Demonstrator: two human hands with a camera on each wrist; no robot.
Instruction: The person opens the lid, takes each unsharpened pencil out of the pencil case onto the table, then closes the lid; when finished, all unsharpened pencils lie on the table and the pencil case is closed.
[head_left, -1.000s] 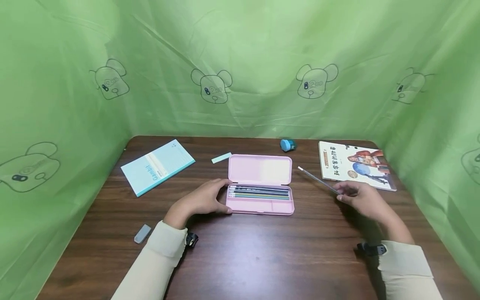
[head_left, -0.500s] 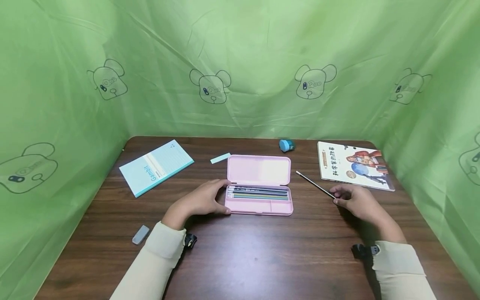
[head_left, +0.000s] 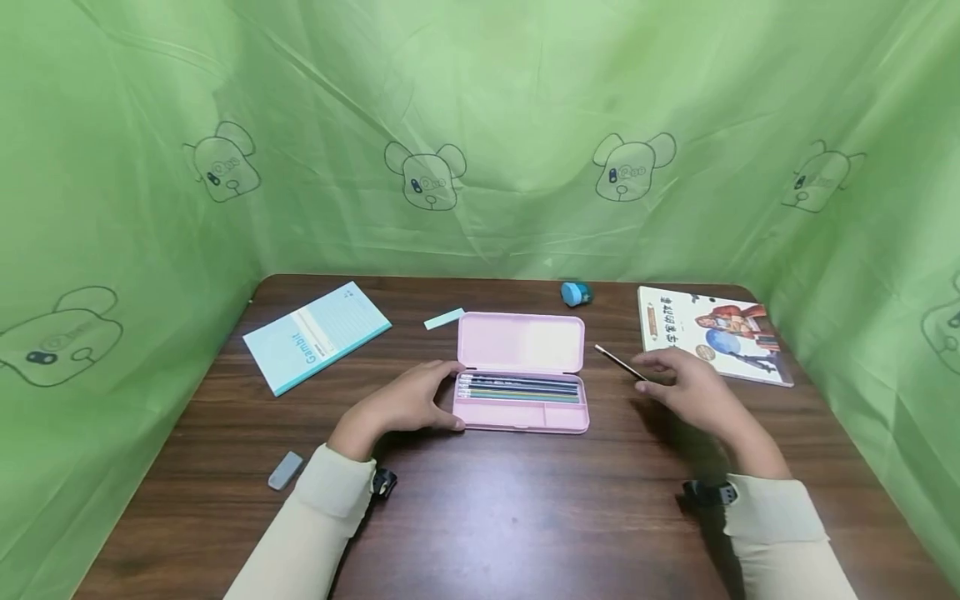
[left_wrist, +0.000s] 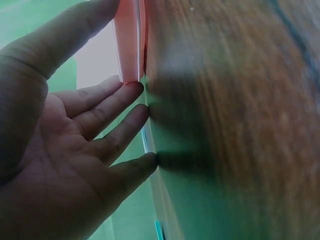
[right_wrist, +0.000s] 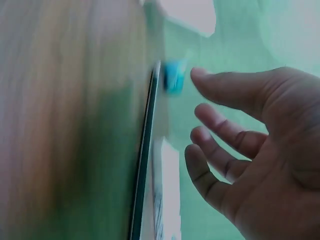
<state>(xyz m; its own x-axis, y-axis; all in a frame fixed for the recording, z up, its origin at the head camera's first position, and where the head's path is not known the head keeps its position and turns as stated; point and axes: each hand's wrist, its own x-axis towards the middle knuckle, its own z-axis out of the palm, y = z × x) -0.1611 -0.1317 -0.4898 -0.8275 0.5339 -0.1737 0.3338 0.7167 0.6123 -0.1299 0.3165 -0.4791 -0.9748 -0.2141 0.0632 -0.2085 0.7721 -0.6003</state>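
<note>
An opened pink pencil case [head_left: 498,340] lies mid-table, lid back, with several pencils [head_left: 517,387] in its long compartment. My left hand [head_left: 397,402] holds the case's left end between thumb and fingers; in the left wrist view the fingertips touch the case [left_wrist: 128,47]. To the right of the case a dark pencil [head_left: 617,361] with a pale end lies on the table. My right hand [head_left: 693,387] is over its near end, which is hidden. In the right wrist view the thumb and fingers are spread apart, clear of the pencil [right_wrist: 145,155].
A light-blue notebook [head_left: 315,337] lies at the left, a pale blue strip [head_left: 444,318] beside the lid. A blue sharpener [head_left: 576,292] stands at the back, a picture book [head_left: 720,337] at the right. A grey eraser [head_left: 285,470] lies near my left sleeve. Green curtains surround the table.
My right hand pinched the pencil's near end a second ago; the pencil has come down onto the table. The hand has since moved left over it, fingers apart. The left hand keeps its place.
</note>
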